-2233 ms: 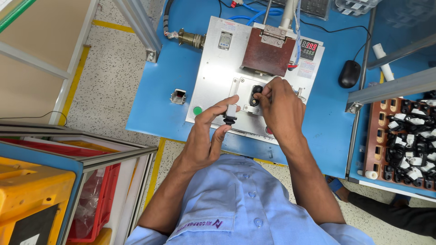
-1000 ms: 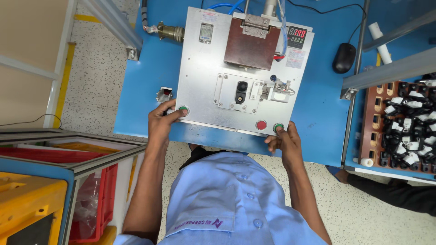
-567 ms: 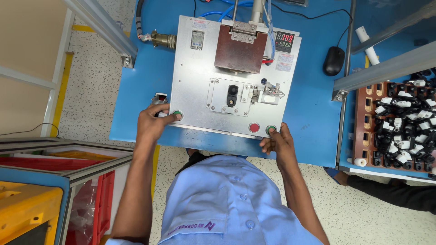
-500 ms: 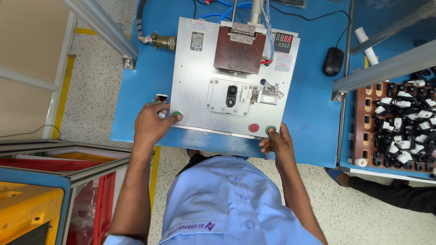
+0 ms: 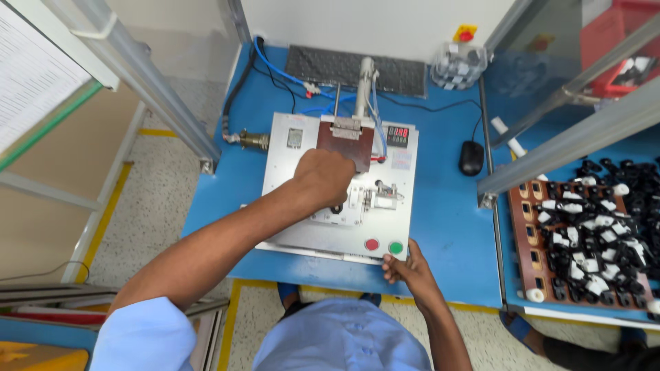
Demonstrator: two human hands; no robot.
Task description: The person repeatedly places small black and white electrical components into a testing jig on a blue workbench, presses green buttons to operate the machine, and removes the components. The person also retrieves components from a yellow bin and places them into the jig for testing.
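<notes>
Your left hand (image 5: 323, 180) has come off the front edge of the metal plate (image 5: 287, 227) and now reaches over its middle, knuckles up, fingers curled down onto the small fixture (image 5: 354, 203) below the brown block (image 5: 346, 141). A black part sat in that fixture a moment ago — the hand now covers that spot, so I cannot tell whether your grip has closed on the part or only rests on it.

Your right hand (image 5: 409, 268) has stayed at the front edge, but it has slid just below the green button (image 5: 396, 247); its fingertips touch the plate's rim, open and holding nothing. The red button (image 5: 372, 244) sits just beside the green one, untouched.

Both hands were at the plate's front corners a second ago — with them off, the work has passed from the buttons back to the fixture.

To your right on the blue worktop (image 5: 447, 227), the brown tray (image 5: 543, 261) of black-and-white parts lies well apart from both hands, as does the black mouse (image 5: 471, 157).
</notes>
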